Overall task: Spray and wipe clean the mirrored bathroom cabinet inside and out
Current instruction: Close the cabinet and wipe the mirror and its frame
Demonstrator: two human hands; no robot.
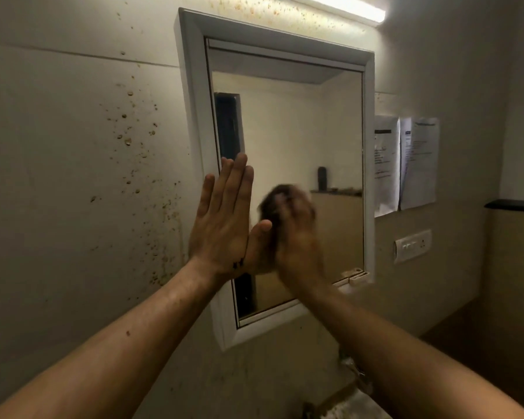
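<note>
From the head camera, the mirrored cabinet (194, 86) hung on a pale wall at chest height with its door apparently closed, so the outside was the part being worked. The mirror (300, 122) filled the white frame.

The left hand (221, 219) lay flat against the lower left of the glass, beside the frame's inner edge. Its fingers (233, 182) were straight and together, holding nothing. I judged this was a brace: a palm on the hinged door would stop it swinging or rattling under the rubbing.

The right hand (297, 237) was just beside the left, thumb nearly touching the left palm, and smeared by motion. Its fingers looked bunched round a dark cloth (280, 198), pressing the wad onto the glass. The blur hid the exact grip, but it suggested a scrubbing stroke in hand. The cloth sat at the fingertips, between them and the mirror, in the lower middle of the pane.

No spray bottle showed. Brown specks (127, 140) dotted the wall left of the cabinet and under the tube light (354, 7). Papers (406, 161) and a switch plate (412, 246) were fixed to the wall on the right, well apart from both hands. The interior appeared not yet reached.
</note>
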